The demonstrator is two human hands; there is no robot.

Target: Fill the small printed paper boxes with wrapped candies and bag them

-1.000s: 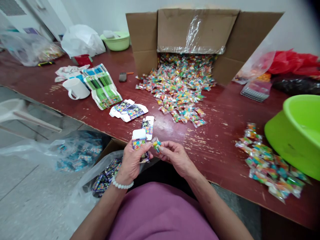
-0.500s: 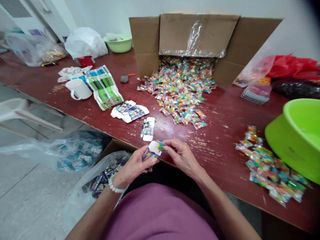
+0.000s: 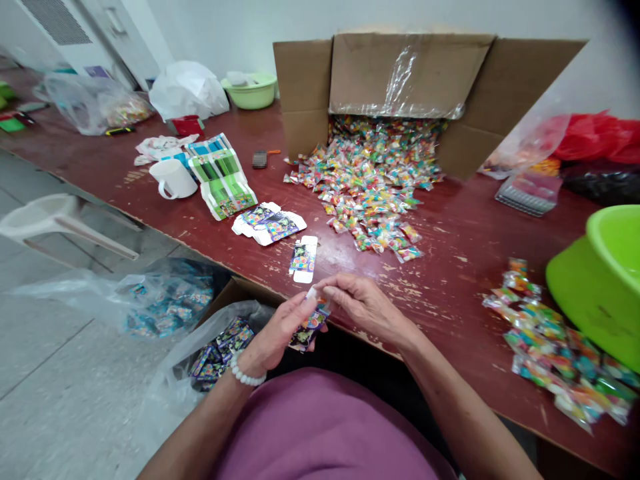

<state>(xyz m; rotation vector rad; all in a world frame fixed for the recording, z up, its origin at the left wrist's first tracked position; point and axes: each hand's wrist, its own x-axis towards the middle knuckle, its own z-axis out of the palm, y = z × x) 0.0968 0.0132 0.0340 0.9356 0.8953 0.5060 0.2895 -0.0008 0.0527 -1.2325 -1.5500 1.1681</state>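
A small purple printed box (image 3: 309,328) is held over the table's front edge by my left hand (image 3: 281,328), which wears a white bead bracelet. My right hand (image 3: 361,303) pinches the white flap at the box's top; the candy packet seen earlier is not visible now. Just beyond my hands lies a flat purple carton (image 3: 303,259), with more flattened cartons (image 3: 270,223) to its left. Wrapped candies (image 3: 375,187) spill from a large cardboard box (image 3: 407,73) behind them.
A white mug (image 3: 173,179) and green carton sheets (image 3: 223,177) are at left. Loose candies (image 3: 550,340) lie beside a green basin (image 3: 600,287) at right. Below the table's left edge, plastic bags hold blue packets (image 3: 170,303) and purple boxes (image 3: 220,353).
The candy packet has gone from sight between my fingers. My right fingers have come onto the box's white flap, and the box has tilted. The view has shifted slightly left.
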